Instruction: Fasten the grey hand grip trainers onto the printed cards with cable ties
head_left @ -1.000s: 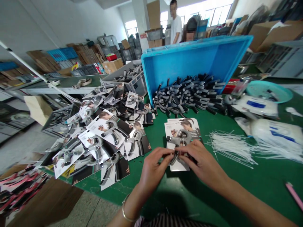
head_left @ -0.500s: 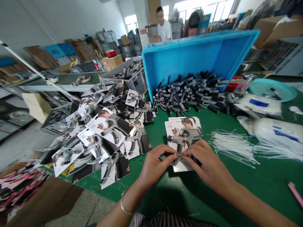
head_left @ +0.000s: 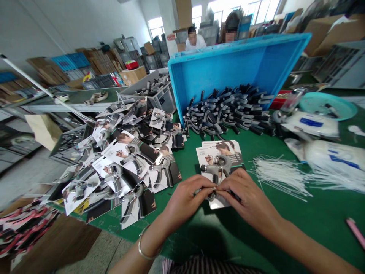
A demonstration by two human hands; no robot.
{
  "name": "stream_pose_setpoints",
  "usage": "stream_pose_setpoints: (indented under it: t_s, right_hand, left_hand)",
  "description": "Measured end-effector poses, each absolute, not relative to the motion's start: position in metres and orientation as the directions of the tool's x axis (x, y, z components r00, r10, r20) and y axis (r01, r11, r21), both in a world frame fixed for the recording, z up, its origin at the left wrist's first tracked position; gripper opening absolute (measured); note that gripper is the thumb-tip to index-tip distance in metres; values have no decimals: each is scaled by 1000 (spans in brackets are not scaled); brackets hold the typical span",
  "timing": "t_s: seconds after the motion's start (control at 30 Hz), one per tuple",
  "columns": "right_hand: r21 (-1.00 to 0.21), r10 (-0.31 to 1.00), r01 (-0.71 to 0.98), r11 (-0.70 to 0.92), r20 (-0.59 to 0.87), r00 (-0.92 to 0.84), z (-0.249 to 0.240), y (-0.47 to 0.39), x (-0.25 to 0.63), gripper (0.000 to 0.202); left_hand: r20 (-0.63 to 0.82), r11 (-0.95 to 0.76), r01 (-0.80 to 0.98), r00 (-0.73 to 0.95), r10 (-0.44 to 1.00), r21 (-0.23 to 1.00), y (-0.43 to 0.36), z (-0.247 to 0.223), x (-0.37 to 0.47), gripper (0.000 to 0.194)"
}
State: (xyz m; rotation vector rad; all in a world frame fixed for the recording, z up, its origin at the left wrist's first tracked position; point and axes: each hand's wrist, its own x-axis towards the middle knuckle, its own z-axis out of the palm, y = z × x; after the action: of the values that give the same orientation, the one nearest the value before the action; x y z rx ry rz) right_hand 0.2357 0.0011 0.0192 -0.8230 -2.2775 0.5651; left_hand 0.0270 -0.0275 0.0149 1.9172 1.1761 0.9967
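Hand exerciser (head_left: 224,163) lies on a printed card (head_left: 203,153) at the top of a small stack, on the green table (head_left: 188,167) straight in front of the person, its lower handles partly hidden by the fingers. What could go wrong, as I judge it: the pale bit at the fingertips, probably the end of a tie (head_left: 214,188), is tiny, so a loose pinch could let it slip. If the pull came from one side only, the exerciser could twist on the card, and a hard tug might bend or tear the card. The cards beneath are not squared up, so pressure from the wrists could slide the top one.

The left hand (head_left: 186,199) comes in from the lower edge, a bracelet (head_left: 142,243) on its wrist, back of the hand upward, thumb and forefinger closed to a narrow pinch on that pale bit. The right hand (head_left: 248,194) slants in from the lower right corner in a like pinch, tips meeting the left's over the handles; its other fingers are curled, and I cannot tell whether they press the exerciser. Loose ties (head_left: 279,177) lie just beside the right hand
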Motion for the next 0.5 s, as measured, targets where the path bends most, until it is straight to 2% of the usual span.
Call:
stream_pose_setpoints:
  t_s: [0.13, 0.3, 0.5]
  right_hand:
    - [-559, 688, 431, 709, 411, -598, 19, 1, 241, 6]
    - [-546, 698, 456, 703, 403, -592, 21, -1, 246, 7]
    - [-553, 681, 426, 716, 420, -600, 20, -2, 242, 7]
  left_hand:
    - [279, -364, 406, 255, 926, 838, -27, 14, 27, 12]
    - [229, -295, 380, 210, 951, 877, -27, 12, 29, 9]
    - [275, -362, 414, 256, 927, 835, -27, 13, 29, 8]
